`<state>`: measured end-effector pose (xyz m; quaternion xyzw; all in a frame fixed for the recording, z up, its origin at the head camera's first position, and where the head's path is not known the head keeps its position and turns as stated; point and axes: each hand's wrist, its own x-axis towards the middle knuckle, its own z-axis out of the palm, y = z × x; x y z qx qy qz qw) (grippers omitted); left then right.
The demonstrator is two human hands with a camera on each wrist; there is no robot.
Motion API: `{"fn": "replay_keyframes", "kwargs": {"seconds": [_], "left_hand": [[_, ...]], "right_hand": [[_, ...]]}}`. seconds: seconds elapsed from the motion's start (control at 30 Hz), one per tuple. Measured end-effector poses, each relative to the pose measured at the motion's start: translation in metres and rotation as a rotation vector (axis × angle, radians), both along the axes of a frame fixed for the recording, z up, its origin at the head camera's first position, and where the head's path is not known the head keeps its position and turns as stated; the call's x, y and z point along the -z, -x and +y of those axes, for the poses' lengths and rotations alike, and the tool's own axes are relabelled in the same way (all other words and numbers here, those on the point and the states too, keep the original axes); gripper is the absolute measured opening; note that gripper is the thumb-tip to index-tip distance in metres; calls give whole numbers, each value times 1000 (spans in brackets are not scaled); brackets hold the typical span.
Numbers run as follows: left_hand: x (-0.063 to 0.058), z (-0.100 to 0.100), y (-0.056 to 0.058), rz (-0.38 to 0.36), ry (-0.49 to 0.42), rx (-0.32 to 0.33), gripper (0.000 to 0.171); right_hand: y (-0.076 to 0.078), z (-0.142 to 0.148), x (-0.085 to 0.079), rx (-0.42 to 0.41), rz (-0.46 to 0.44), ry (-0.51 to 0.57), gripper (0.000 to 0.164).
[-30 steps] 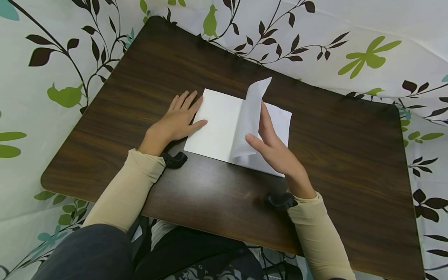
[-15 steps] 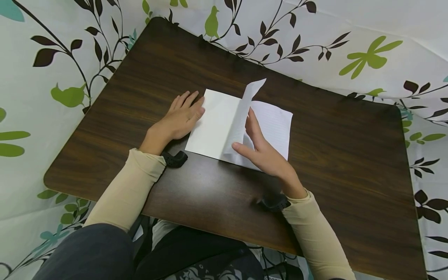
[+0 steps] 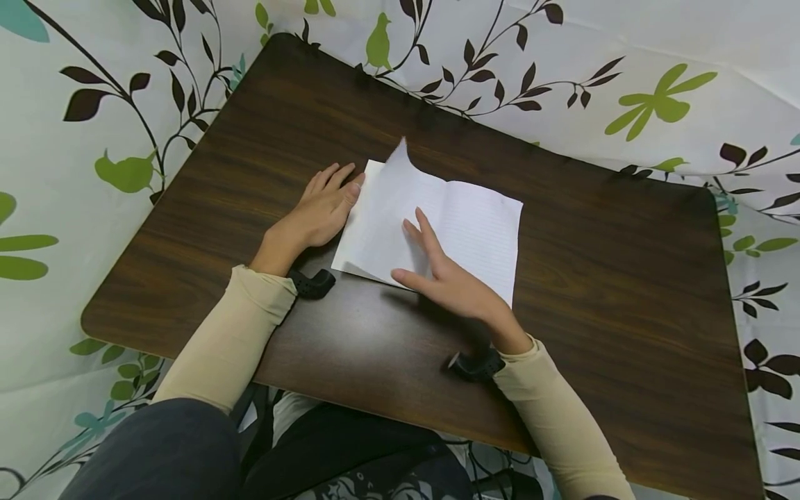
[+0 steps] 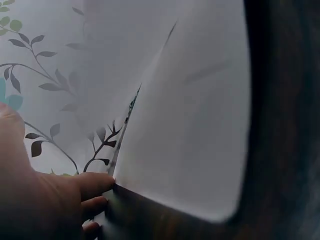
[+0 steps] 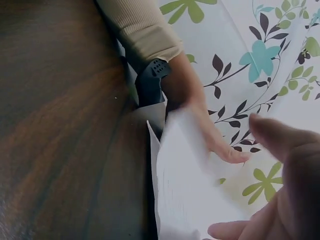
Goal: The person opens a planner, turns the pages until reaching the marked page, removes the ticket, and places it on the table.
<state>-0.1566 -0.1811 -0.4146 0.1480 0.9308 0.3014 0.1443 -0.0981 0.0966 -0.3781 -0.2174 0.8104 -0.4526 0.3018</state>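
A notebook with lined white pages (image 3: 484, 229) lies open on the dark wooden table. Its turned leaf (image 3: 384, 215) slants over to the left half, the far corner curling up. Against this leaf rests my right hand (image 3: 446, 278), fingers spread and thumb apart. At the notebook's left edge my left hand (image 3: 319, 212) lies with extended fingers, the thumb by the margin. In the left wrist view the left fingers reach to the edge of the white paper (image 4: 190, 120). The right wrist view has the right hand (image 5: 280, 190) beside the blurred leaf (image 5: 187, 175).
The brown wood-grain table (image 3: 625, 312) extends around the notebook on all sides. A white curtain (image 3: 562, 42) printed with leaves and birds hangs along its back and sides. Black bands (image 3: 312, 283) sit on both wrists.
The leaf has swung from standing upright to lying over the left half, with the right hand sweeping left along with it. The left thumb has drawn in toward its fingers.
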Motion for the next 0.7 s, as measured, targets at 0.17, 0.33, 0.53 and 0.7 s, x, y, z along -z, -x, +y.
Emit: {"fn": "replay_keyframes", "kwargs": {"seconds": [0.17, 0.33, 0.53, 0.7], "left_hand": [[-1, 0, 0, -14, -1, -13, 89], [-2, 1, 4, -6, 53, 21, 70], [-4, 1, 4, 3, 88, 46, 73], [-1, 2, 1, 5, 87, 48, 74]], "right_hand": [[1, 0, 4, -27, 7, -38, 103], [4, 3, 3, -35, 46, -76, 97], [16, 15, 3, -14, 100, -70, 69], [28, 32, 9, 91, 69, 49, 49]]}}
